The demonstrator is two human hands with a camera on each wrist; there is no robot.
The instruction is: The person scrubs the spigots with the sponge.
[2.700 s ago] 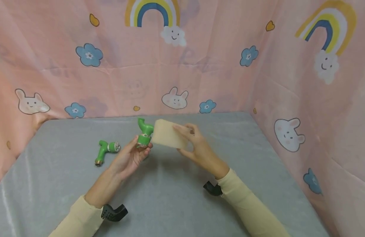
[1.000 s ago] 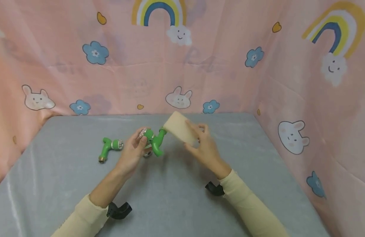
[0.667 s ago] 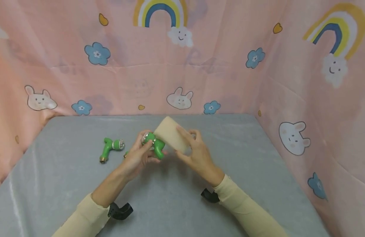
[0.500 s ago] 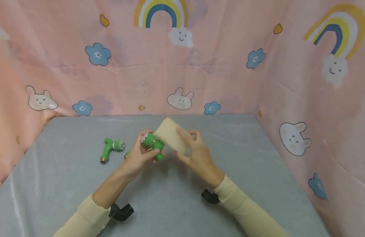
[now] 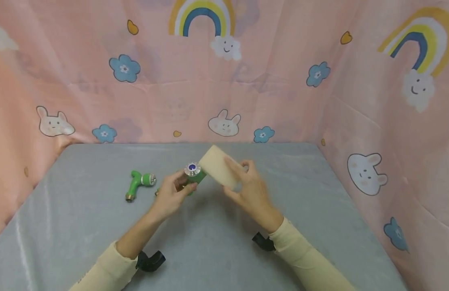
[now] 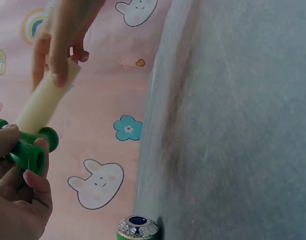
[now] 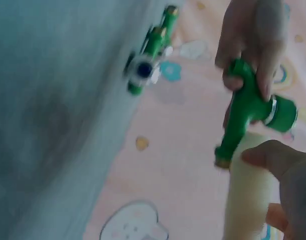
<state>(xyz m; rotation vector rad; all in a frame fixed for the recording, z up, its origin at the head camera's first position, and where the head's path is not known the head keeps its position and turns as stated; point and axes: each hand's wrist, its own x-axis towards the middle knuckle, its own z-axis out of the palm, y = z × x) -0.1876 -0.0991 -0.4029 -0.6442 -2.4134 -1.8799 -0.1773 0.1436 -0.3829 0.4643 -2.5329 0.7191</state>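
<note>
In the head view my left hand (image 5: pixel 170 193) holds a green tap (image 5: pixel 198 177) above the table by its body. The tap's silver, jewelled end with a blue centre faces the camera. My right hand (image 5: pixel 255 196) grips a cream sponge (image 5: pixel 217 165) between thumb and fingers. The sponge's left end is against the tap, as the left wrist view shows with the tap (image 6: pixel 28 154) under the sponge (image 6: pixel 45 105). In the right wrist view the sponge (image 7: pixel 248 195) lies along the tap's (image 7: pixel 243 112) side.
A second green tap (image 5: pixel 136 186) lies on the grey cloth-covered table (image 5: pixel 217 250), left of my left hand. A third tap (image 5: pixel 157 192) is mostly hidden behind that hand. A pink patterned curtain (image 5: pixel 166 93) encloses the back and right.
My left hand has turned the tap from spout up to spout down, then its jewelled end towards the camera. The sponge has tilted and kept moving against the tap.
</note>
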